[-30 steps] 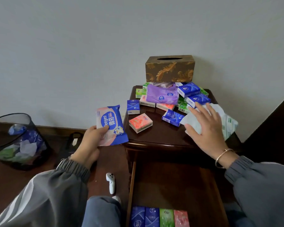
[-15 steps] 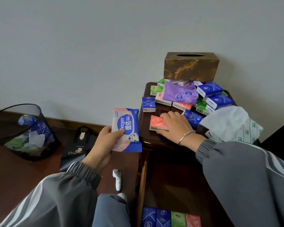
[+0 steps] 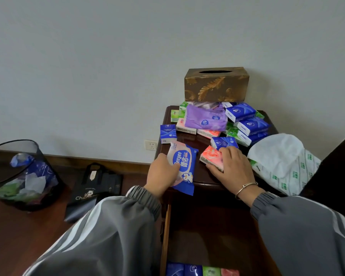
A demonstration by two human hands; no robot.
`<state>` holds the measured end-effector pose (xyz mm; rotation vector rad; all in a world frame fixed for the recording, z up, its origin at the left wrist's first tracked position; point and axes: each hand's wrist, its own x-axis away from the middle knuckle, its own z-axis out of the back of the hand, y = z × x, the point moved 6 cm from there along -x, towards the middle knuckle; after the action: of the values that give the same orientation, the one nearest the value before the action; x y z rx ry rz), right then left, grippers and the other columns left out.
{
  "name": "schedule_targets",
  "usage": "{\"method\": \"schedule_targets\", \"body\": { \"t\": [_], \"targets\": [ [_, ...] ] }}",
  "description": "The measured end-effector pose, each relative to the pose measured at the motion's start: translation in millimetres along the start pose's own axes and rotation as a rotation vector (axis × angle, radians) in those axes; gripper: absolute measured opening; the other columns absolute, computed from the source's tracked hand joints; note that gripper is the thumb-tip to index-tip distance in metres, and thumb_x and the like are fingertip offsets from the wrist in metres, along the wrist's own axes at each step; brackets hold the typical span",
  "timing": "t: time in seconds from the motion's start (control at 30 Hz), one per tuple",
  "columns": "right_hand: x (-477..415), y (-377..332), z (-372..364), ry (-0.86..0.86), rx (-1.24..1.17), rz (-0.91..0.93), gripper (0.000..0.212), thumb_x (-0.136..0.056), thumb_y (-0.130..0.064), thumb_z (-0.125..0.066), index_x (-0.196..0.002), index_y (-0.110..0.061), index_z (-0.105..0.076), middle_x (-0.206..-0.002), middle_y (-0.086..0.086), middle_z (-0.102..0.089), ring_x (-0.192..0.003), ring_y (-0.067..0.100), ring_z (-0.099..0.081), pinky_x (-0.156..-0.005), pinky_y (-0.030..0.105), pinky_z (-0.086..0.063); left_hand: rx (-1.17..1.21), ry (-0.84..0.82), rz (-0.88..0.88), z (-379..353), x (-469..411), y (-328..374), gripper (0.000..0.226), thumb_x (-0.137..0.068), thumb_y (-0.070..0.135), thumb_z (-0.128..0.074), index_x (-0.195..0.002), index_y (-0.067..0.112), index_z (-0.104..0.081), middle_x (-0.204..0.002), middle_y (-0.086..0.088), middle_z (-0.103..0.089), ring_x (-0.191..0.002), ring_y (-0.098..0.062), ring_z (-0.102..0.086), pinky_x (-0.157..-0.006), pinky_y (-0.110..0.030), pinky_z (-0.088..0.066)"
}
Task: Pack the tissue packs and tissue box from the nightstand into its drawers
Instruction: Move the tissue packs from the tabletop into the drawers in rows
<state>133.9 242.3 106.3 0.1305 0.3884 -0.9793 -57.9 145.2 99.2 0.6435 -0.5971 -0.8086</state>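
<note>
Dark wooden nightstand (image 3: 191,139), head view: tissue packs are lying heaped on its top, the brown tissue box (image 3: 216,85) sitting at the back by the wall. Left hand (image 3: 162,176) is gripping a blue-and-pink wipes pack (image 3: 184,166) over the front edge. Right hand (image 3: 233,168) is pinching a pink tissue pack (image 3: 211,157) lying on the top. Open drawer (image 3: 211,232) below is holding 4 packs (image 3: 202,270) in a row.
</note>
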Motion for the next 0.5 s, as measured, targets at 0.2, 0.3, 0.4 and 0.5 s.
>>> {"method": "schedule_targets", "body": {
  "t": [0.2,0.3,0.4,0.5],
  "targets": [
    [3,2,-1,0.044,-0.080,-0.022,0.053,-0.078,-0.053,-0.058,-0.109,-0.010,-0.054,-0.111,0.008,-0.054,-0.104,0.028,-0.052,-0.084,0.039,-0.044,-0.444,0.159,-0.095,15,-20,18,0.052,-0.089,0.050,-0.053,-0.126,0.013,-0.049,-0.128,-0.011,-0.048,-0.119,-0.029,-0.048,-0.096,-0.043,-0.042],
    [4,1,0,0.091,-0.102,-0.010,0.051,-0.078,-0.051,-0.059,-0.107,-0.009,-0.055,-0.109,0.009,-0.056,-0.101,0.028,-0.054,-0.083,0.040,-0.045,-0.298,0.254,-0.104,26,-40,31,0.053,-0.090,0.050,-0.052,-0.129,0.013,-0.048,-0.130,-0.012,-0.048,-0.119,-0.030,-0.047,-0.097,-0.044,-0.039],
    [7,0,2,0.128,-0.106,0.001,0.050,-0.078,-0.050,-0.060,-0.105,-0.008,-0.055,-0.106,0.009,-0.057,-0.099,0.027,-0.056,-0.082,0.039,-0.046,-0.200,0.282,-0.088,29,-67,40,0.060,-0.089,0.050,-0.054,-0.133,0.011,-0.043,-0.134,-0.012,-0.046,-0.123,-0.030,-0.047,-0.100,-0.046,-0.040],
    [9,0,4,0.158,-0.122,-0.002,0.051,-0.077,-0.049,-0.060,-0.106,-0.007,-0.056,-0.106,0.009,-0.058,-0.098,0.027,-0.057,-0.083,0.039,-0.047,-0.110,0.226,0.002,23,-95,40,0.078,-0.082,0.060,-0.059,-0.137,0.008,-0.037,-0.137,-0.013,-0.043,-0.126,-0.031,-0.045,-0.102,-0.049,-0.041]
  ]
}}
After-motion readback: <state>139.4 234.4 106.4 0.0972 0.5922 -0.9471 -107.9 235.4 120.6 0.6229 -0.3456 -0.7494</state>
